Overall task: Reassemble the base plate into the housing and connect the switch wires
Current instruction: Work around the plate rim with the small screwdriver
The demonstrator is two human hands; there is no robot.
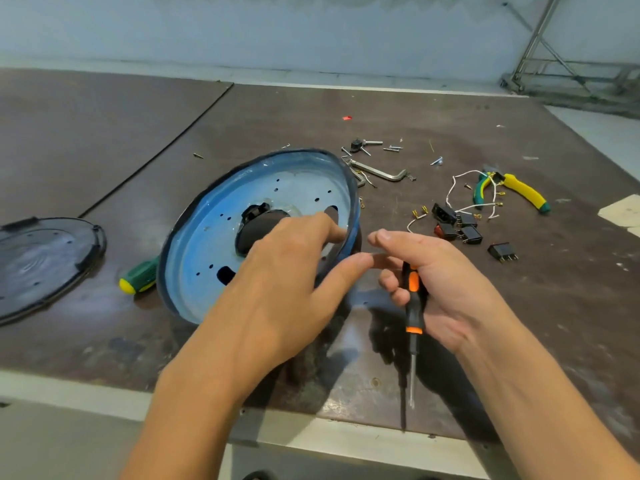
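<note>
Worn dark tabletop (104, 133), pale wall behind. A blue plate (207, 244) stands tilted at the centre, and the left hand (284, 271) rests on it with fingers spread. The right hand (446, 282) grips a screwdriver (414, 306). The switches (457, 226) lie unconnected toward the right edge. Judged: seating in hand; next, align the holes.

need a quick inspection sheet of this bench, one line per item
surface: brown table, scuffed, with a seam across its left part
job's things: blue plate tilted up, lower edge on the table; black cover flat at far left; switches loose at right
clutter: pliers, screws, bent metal bar, green screwdriver partly behind the plate
hands: left hand on the plate's face, fingers straight; right hand holds an orange screwdriver, tip down
cables: white wires tangled between switches and pliers
surroundings: pale wall; metal frame at far right
</note>
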